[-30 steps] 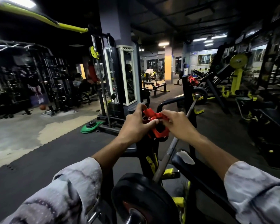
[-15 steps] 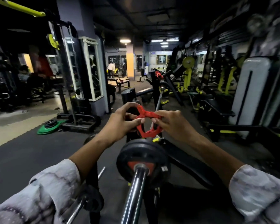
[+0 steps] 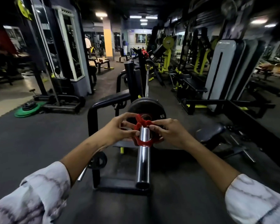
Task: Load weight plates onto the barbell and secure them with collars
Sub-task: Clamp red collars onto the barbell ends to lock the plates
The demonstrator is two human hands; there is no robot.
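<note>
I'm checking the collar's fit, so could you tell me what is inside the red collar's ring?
The chrome barbell sleeve passes through the red collar, which both hands hold. The fingers cover the collar's sides, so its clamp cannot be seen.

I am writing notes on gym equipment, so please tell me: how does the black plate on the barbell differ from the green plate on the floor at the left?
The black plate stands upright, mounted on the barbell sleeve; the green plate lies flat on the floor. The black plate has a red collar held in front of it by both hands; the green plate carries smaller dark plates stacked on top. Both are round discs.
</note>
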